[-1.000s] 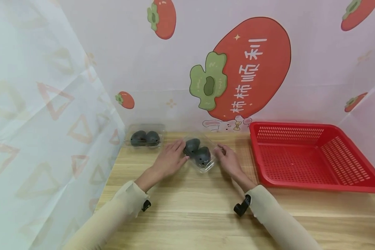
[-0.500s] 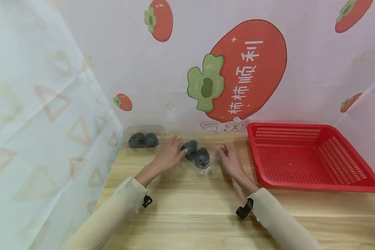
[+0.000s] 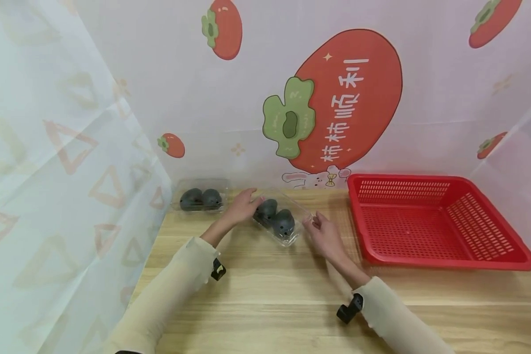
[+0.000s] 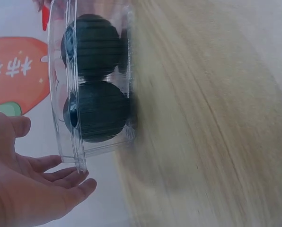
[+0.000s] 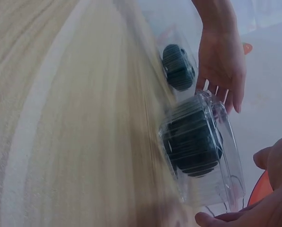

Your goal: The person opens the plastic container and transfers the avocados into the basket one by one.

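A clear plastic clamshell box holding two dark, rounded, avocado-like fruits lies at an angle on the wooden table. Its lid is over the fruits; I cannot tell whether it is fastened. My left hand is at the box's left end, its fingertips at the rim and its thumb apart in the left wrist view. On the right side, my right hand has its fingertips at the box's near right corner. Its thumb stands away from the plastic in the right wrist view.
Another clear box with two similar dark fruits stands at the back left, against the wall. A red perforated plastic basket sits on the right side of the wooden table. Printed sheets line the back and sides.
The left hand has drawn back from over the fruits to the box's left edge, fingers loosening. The right hand stays at the right corner. The head view has shifted slightly.
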Tool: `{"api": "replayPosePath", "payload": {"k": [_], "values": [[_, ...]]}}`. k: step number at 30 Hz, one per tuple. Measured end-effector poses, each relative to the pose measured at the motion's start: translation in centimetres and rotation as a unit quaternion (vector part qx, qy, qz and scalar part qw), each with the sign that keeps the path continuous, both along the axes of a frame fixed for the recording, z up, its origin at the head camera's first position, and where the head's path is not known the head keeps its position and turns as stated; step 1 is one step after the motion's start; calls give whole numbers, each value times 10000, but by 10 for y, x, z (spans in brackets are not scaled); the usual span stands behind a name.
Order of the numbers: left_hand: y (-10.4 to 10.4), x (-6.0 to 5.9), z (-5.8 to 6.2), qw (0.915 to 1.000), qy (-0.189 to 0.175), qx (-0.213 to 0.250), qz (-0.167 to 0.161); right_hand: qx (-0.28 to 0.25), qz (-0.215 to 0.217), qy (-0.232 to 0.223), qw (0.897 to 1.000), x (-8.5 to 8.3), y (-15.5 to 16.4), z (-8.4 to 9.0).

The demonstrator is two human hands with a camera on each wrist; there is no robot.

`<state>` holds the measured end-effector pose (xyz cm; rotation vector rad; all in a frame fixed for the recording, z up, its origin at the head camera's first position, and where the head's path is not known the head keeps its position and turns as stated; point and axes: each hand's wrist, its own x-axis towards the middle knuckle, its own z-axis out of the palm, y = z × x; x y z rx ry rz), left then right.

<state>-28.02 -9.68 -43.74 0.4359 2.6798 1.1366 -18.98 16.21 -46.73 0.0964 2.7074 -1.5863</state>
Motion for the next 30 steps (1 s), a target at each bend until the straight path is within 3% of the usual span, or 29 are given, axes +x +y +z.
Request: {"api": "replayPosePath", "payload": {"k": [6, 12, 20, 30], "values": [[-1, -4, -2, 9983, -447, 366, 53, -53, -25, 110, 9999, 4, -6, -4], [0, -4, -8, 9977, -555, 391, -71, -219, -64, 156, 9996, 3, -12, -7], [-1, -4, -12, 9983, -191, 345, -424, -26, -70, 200, 9998, -5, -15, -10], [-12, 10, -13, 9989, 311, 182, -293, 194, -25, 220, 9996, -15, -16, -13]]}}
